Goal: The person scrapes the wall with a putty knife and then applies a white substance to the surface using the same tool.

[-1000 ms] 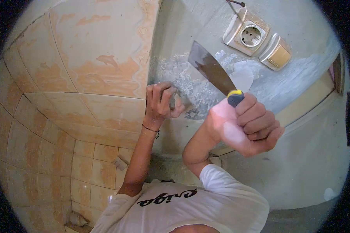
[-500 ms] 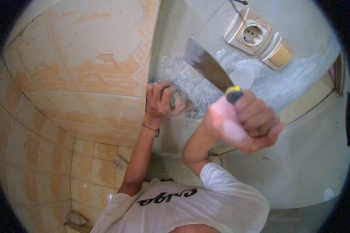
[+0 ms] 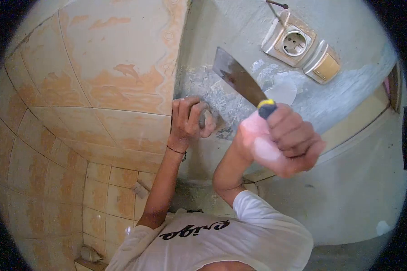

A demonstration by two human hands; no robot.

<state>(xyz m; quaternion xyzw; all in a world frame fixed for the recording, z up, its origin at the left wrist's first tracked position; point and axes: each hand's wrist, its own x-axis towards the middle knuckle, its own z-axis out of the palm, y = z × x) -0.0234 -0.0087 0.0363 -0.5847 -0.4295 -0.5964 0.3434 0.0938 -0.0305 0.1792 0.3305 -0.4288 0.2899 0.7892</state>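
My right hand point(image 3: 282, 142) is closed round the handle of a putty knife point(image 3: 242, 77). Its broad metal blade points up and to the left, in front of the grey wall, with dark smears along it. A yellow band marks the neck of the dark handle. My left hand point(image 3: 188, 118), with a thin dark bracelet at the wrist, is up at the wall beside the tile edge. Its fingers are curled, and something greyish shows between fingers and thumb; I cannot tell what it is. Right above it lies a rough, chipped patch of wall point(image 3: 228, 101) with whitish flakes.
A power socket point(image 3: 295, 43) and a light switch point(image 3: 327, 67) sit on the wall at upper right, with a thin wire above them. Tiles with a dolphin pattern point(image 3: 122, 90) cover the left wall. A pale ledge point(image 3: 357, 119) runs along the right.
The putty knife and my right hand have shifted slightly left. My left hand stays in place beside the tile edge, its grip unchanged.
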